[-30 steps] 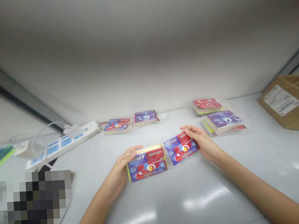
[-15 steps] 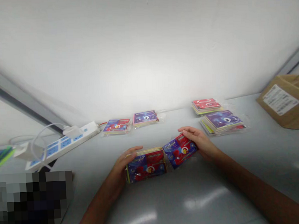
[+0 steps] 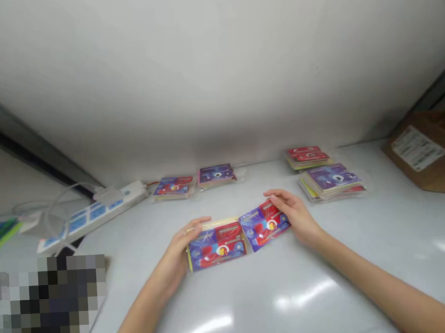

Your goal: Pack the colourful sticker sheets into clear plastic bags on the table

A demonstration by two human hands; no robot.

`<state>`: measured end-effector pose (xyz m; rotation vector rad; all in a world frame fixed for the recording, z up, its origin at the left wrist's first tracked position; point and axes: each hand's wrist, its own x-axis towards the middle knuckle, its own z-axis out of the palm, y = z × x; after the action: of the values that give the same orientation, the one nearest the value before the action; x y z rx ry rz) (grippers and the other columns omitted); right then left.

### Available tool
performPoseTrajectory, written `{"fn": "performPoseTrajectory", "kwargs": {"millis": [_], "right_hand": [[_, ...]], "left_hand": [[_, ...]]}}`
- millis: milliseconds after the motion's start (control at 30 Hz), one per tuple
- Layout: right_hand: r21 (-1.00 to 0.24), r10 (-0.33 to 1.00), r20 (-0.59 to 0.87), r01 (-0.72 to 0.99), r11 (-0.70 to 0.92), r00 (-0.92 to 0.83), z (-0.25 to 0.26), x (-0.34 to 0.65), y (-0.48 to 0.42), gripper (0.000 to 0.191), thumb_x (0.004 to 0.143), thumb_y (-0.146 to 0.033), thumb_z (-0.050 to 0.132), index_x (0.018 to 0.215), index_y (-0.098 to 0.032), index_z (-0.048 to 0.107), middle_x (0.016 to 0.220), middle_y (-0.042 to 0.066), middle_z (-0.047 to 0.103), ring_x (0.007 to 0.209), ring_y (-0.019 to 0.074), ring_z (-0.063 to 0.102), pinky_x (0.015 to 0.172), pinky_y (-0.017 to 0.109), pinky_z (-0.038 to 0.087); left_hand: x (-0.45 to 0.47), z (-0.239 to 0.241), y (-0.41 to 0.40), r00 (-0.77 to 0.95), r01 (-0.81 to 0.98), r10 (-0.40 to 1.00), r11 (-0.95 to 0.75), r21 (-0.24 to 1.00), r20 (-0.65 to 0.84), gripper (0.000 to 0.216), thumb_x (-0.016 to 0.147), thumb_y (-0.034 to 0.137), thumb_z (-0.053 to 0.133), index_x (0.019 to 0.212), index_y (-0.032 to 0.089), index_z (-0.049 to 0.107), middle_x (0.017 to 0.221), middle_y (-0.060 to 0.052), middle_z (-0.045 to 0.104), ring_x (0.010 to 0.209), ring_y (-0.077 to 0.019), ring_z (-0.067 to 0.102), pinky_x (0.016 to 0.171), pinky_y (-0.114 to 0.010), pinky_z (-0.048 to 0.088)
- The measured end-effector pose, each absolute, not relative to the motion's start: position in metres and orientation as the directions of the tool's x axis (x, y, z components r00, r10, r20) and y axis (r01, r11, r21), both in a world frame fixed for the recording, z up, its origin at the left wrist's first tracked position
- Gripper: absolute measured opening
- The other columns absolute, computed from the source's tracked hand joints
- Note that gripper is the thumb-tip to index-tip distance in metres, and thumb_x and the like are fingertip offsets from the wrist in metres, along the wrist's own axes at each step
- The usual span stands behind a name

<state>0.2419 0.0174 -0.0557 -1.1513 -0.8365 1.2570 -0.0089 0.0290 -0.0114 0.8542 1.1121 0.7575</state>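
Observation:
My left hand [image 3: 182, 248] grips a stack of cards in a clear plastic bag [image 3: 221, 247] by its left end, thumb on top. A blue and red card faces up on that stack, with yellowish edges showing behind it. Between the thumb and fingers of my right hand [image 3: 290, 212] is a single-looking blue and red card [image 3: 267, 226], tilted up to the right. Its left edge meets the right end of the bagged stack; whether it is inside the bag I cannot tell. Both are held just above or on the grey table [image 3: 251, 294].
Bagged card packs lie along the wall: a blue-red pack [image 3: 174, 187], a purple pack [image 3: 217, 174], a red pack [image 3: 307, 154] and another purple pack [image 3: 333, 178]. A power strip [image 3: 98, 213] with chargers is at left, a brown paper package [image 3: 430, 150] at right.
The card in my right hand has shifted very slightly left, toward the bagged stack. My left hand has stayed nearly still. The table and hands look brighter, the wall darker.

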Motion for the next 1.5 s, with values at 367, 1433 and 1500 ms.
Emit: {"fn": "performPoseTrajectory", "kwargs": {"millis": [367,1433,1500], "right_hand": [[-0.965,0.986,-0.094,-0.256,-0.056,0.14,-0.056,0.238,0.014,0.021,0.073,-0.039,0.06,0.088,-0.024,0.061,0.065,-0.004,0.056,0.055,0.0108,0.05,0.053,0.023,0.039],[-0.897,0.985,-0.164,-0.425,-0.123,0.06,-0.05,0.248,0.016,0.028,0.06,-0.023,0.071,0.087,-0.021,0.063,0.073,-0.001,0.064,0.061,0.0128,0.057,0.056,0.023,0.042],[-0.898,0.984,-0.173,-0.417,-0.138,0.046,-0.051,0.247,0.016,0.03,0.06,-0.025,0.071,0.088,-0.021,0.062,0.074,0.0,0.064,0.061,0.0134,0.057,0.055,0.024,0.042]], "left_hand": [[-0.009,-0.011,0.03,0.253,-0.096,0.865,0.468,0.878,-0.433,0.035,0.07,0.035,0.067,0.101,0.02,0.063,0.096,-0.004,0.068,0.085,-0.0229,0.064,0.071,-0.03,0.051],[-0.009,-0.015,0.031,0.179,-0.118,0.871,0.481,0.869,-0.458,0.034,0.07,0.034,0.066,0.1,0.019,0.065,0.092,-0.003,0.07,0.082,-0.0228,0.065,0.07,-0.029,0.051],[-0.009,-0.015,0.031,0.179,-0.124,0.877,0.47,0.874,-0.447,0.033,0.07,0.035,0.066,0.099,0.019,0.065,0.093,-0.003,0.07,0.081,-0.0217,0.065,0.07,-0.029,0.051]]}}
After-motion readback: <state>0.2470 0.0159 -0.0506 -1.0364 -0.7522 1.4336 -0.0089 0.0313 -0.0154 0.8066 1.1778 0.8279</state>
